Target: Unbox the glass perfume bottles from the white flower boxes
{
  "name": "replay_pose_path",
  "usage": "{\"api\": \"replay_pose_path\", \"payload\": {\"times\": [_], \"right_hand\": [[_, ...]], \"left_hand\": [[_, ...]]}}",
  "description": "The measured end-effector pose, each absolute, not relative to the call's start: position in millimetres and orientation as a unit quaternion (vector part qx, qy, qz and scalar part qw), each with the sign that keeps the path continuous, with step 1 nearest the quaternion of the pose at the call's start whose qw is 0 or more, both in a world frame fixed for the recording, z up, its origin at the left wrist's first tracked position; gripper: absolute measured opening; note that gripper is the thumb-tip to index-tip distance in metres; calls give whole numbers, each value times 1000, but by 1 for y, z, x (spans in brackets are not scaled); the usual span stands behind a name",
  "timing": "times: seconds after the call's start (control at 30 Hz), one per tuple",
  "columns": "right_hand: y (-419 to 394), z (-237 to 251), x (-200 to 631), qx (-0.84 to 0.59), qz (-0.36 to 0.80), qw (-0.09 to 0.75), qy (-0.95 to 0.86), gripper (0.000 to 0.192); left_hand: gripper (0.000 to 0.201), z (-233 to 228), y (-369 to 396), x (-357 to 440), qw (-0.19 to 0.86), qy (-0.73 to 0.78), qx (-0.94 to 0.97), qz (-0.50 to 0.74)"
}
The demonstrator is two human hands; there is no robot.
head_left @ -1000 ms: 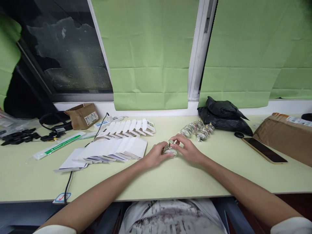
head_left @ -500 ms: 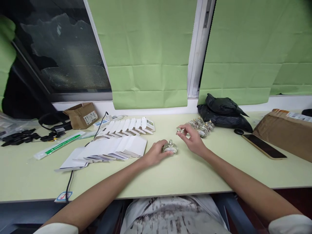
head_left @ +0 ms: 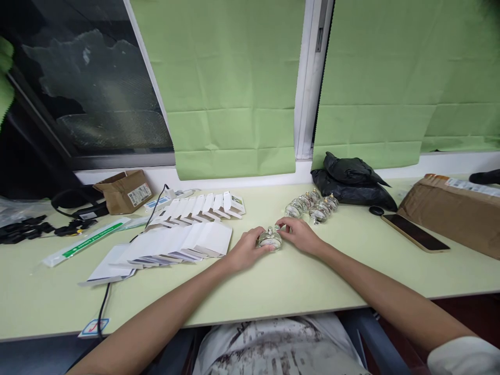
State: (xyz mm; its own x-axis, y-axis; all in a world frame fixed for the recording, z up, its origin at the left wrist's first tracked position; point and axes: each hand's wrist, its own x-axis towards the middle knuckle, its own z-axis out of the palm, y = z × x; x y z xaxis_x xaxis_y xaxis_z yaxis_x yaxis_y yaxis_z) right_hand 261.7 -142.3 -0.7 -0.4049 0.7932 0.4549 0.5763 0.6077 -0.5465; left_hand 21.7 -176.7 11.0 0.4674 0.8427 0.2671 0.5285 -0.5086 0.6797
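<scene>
The right hand [head_left: 299, 237] has come back from the cluster of glass bottles [head_left: 312, 207] and now pinches the top of the small glass bottle [head_left: 269, 239], which the left hand [head_left: 246, 250] grips from its side, mid-table. Fanned white cartons [head_left: 175, 240] lie just left; bare tabletop [head_left: 273, 286] runs to the near edge. A phone [head_left: 414, 233] lies well right. No writing is legible

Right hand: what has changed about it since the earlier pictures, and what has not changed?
The right hand left the bottle, reached back toward the bottle cluster, then returned; its fingertips now touch the bottle at the top. The left hand kept hold of the bottle on the table. The white cartons and phone stayed put.
</scene>
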Motion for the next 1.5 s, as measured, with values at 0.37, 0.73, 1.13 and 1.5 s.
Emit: {"api": "replay_pose_path", "payload": {"times": [0.37,0.73,1.13,1.5], "right_hand": [[-148,0,261,-413,88,292,-858,28],[-169,26,255,-320,99,406,-850,33],[-177,22,236,-339,174,429,-819,16],[-183,25,232,-339,169,427,-821,17]], "left_hand": [[32,14,-178,23,266,429,811,295],[36,10,-177,22,261,425,814,297],[39,11,-178,22,278,404,815,308],[37,13,-177,21,279,400,819,301]]}}
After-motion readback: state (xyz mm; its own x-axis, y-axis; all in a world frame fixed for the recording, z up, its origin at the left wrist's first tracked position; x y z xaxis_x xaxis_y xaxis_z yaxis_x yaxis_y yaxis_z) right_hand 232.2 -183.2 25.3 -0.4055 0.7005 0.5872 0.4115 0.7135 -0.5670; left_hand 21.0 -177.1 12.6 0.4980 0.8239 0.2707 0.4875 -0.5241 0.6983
